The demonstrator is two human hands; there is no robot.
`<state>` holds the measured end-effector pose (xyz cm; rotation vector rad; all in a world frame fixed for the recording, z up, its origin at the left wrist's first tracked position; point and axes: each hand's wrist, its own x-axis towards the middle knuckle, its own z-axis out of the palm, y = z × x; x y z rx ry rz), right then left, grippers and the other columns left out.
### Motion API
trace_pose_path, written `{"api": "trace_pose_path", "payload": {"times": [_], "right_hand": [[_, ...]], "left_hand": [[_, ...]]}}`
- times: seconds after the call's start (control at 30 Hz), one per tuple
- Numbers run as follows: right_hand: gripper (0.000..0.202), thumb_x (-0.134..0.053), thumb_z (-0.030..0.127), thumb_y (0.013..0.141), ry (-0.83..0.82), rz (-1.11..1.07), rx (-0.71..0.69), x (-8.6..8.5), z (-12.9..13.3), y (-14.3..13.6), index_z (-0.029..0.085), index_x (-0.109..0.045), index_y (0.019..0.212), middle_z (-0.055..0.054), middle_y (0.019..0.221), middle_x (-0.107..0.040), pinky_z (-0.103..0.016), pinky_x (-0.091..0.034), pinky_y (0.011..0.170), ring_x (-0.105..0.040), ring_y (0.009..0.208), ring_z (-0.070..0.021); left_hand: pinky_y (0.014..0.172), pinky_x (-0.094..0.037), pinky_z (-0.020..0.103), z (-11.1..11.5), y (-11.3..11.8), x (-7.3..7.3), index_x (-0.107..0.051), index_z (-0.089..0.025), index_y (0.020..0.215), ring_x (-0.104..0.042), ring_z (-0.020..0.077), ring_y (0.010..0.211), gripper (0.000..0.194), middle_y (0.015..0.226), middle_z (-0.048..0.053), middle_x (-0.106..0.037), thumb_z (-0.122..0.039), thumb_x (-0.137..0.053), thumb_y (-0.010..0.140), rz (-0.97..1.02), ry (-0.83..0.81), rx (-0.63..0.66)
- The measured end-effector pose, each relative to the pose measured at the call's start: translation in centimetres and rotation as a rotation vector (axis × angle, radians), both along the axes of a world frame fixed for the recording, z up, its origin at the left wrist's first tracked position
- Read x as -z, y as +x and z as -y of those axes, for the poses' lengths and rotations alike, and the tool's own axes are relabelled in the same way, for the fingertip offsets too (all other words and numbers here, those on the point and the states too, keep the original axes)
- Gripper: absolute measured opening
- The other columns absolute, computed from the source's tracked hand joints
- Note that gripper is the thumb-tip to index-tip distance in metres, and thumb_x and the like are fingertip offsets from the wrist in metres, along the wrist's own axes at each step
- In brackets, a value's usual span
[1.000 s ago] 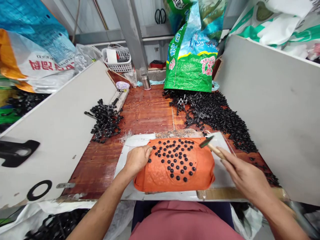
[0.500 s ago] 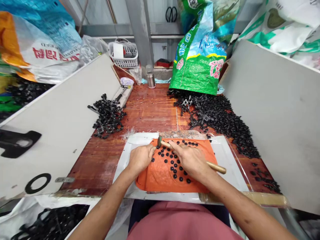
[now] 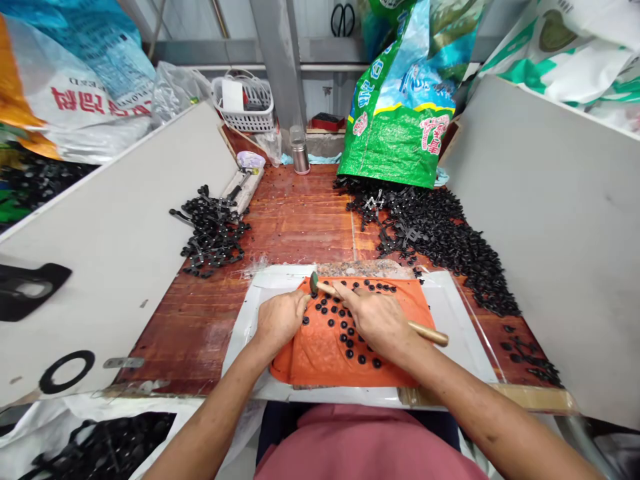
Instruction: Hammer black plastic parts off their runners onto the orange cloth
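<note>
My right hand (image 3: 379, 319) is wrapped round the wooden handle of a small hammer (image 3: 429, 333). The dark greenish head of the hammer is beside the fingertips of my left hand (image 3: 281, 320), at the upper left of an orange cloth (image 3: 315, 360). My left thumb and fingers are pinched together at the cloth's edge; what they hold, if anything, is hidden. Several small round black pieces (image 3: 349, 353) lie scattered on the cloth, some covered by my right hand. Beneath the cloth is a white sheet (image 3: 467, 327), with a speckled stone slab (image 3: 367, 269) showing behind.
Black linked parts (image 3: 213, 233) are piled at the left, and a larger black heap (image 3: 450, 243) spreads from a green bag (image 3: 393, 153). Grey panels (image 3: 545, 220) flank the table. A metal flask (image 3: 300, 159), a white basket (image 3: 245, 110) and another hammer (image 3: 240, 185) are farther back.
The hammer and my right hand have shifted slightly left, bringing the head closer to my left fingertips. My left hand stays at the cloth's edge. The view has turned a little.
</note>
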<state>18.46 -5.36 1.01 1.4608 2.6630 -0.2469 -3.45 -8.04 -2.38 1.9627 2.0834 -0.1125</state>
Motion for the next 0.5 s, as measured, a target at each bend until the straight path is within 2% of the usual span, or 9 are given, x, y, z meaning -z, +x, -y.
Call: {"api": "trace_pose_path", "payload": {"times": [0.1, 0.23, 0.4, 0.5], "right_hand": [[0.054, -0.038, 0.022, 0.103, -0.008, 0.001, -0.002, 0.1, 0.0, 0.3, 0.032, -0.041, 0.156, -0.008, 0.101, -0.076, -0.03, -0.045, 0.067, -0.071, 0.08, -0.0234], [0.057, -0.033, 0.025, 0.107, 0.095, -0.157, 0.035, -0.5, 0.7, 0.5, 0.034, -0.028, 0.162, -0.008, 0.116, -0.073, -0.03, -0.046, 0.074, -0.07, 0.093, -0.0229], [0.06, -0.04, 0.019, 0.101, -0.031, 0.002, 0.007, -1.2, 0.9, -0.1, 0.033, -0.036, 0.159, -0.008, 0.105, -0.075, -0.029, -0.046, 0.069, -0.07, 0.083, -0.0222], [0.061, -0.04, 0.02, 0.102, 0.018, -0.018, 0.025, -1.0, 0.6, -0.5, 0.034, -0.032, 0.161, -0.008, 0.107, -0.076, -0.029, -0.046, 0.068, -0.072, 0.085, -0.0232]], "left_hand": [[0.066, -0.041, 0.03, 0.0, 0.1, 0.0, -0.073, -0.024, 0.099, -0.075, 0.0281, 0.093, 0.044, 0.096, 0.009, -0.08, -0.041, -0.033, 0.105, -0.007, -0.005, -0.007], [0.067, -0.042, 0.03, -0.1, 0.2, -0.1, -0.073, -0.025, 0.1, -0.075, 0.0286, 0.094, 0.045, 0.097, 0.009, -0.08, -0.042, -0.032, 0.105, -0.004, -0.004, -0.02], [0.069, -0.044, 0.031, 0.0, 0.2, 0.0, -0.073, -0.024, 0.105, -0.075, 0.0291, 0.092, 0.044, 0.096, 0.011, -0.08, -0.042, -0.032, 0.104, 0.008, 0.005, -0.03], [0.071, -0.045, 0.032, 0.0, 0.4, 0.3, -0.073, -0.023, 0.1, -0.075, 0.0296, 0.09, 0.045, 0.093, 0.012, -0.079, -0.042, -0.033, 0.103, 0.036, 0.009, -0.039]]}}
